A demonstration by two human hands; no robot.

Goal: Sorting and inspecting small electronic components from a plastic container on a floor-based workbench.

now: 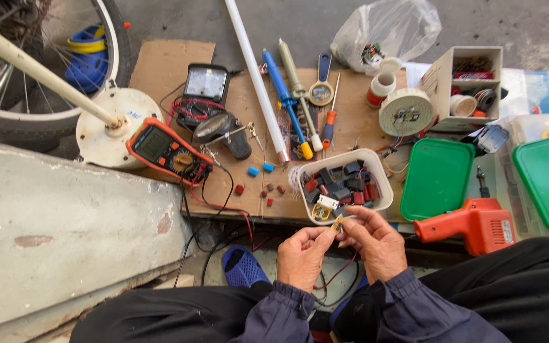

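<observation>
Both hands meet just in front of a white tub (376, 198) of dark and red parts. The left hand (302, 256) and right hand (376, 244) together pinch a small tan part (337, 221), fingers closed on it from either side, just over the tub's near rim. An orange meter (168, 150) lies to the left on the cardboard, an orange drill (474, 224) to the right beside a green lid (437, 178).
</observation>
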